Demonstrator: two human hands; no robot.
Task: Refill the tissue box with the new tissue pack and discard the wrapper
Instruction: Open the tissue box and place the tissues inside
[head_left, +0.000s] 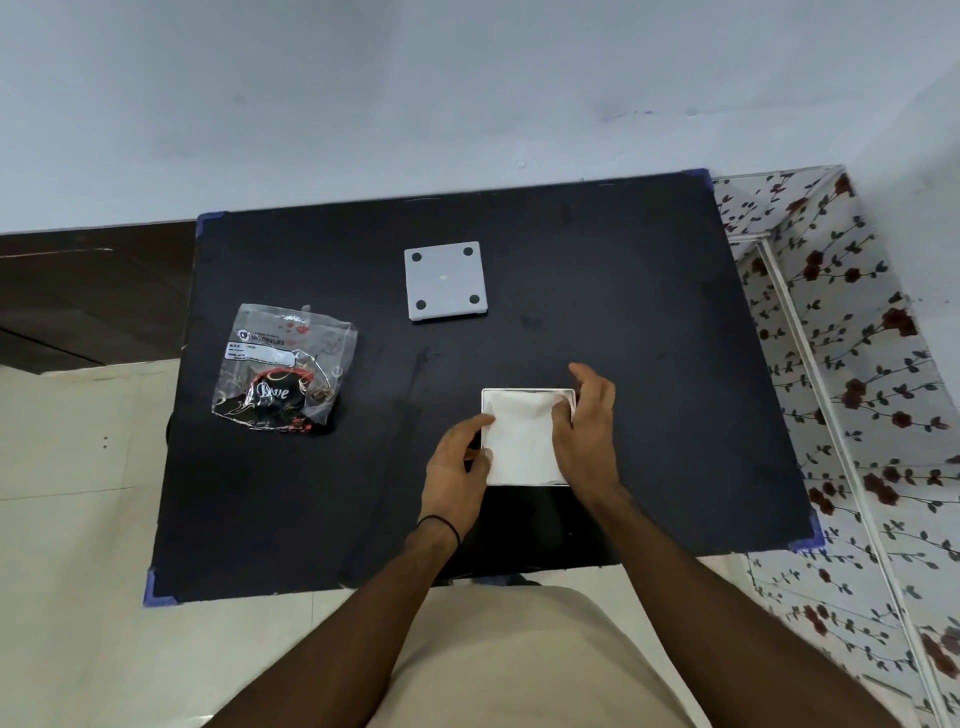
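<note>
An open square tissue box (527, 391) with a shiny rim stands near the middle of the black table (649, 312), filled with a stack of white tissues (522, 441). My left hand (460, 462) grips the box's left edge. My right hand (584, 423) lies over the right side, fingertips pressing on the tissues, thumb raised. The box's white bottom plate (445, 279), with dark round pads at its corners, lies flat farther back. The crumpled clear wrapper (285, 364), printed in black and red, lies on the left of the table.
The table has blue tape on its corners (805, 540) and stands against a pale wall (467, 93). A surface with a flower pattern (857, 364) runs along the right. Pale floor tiles (78, 493) lie to the left.
</note>
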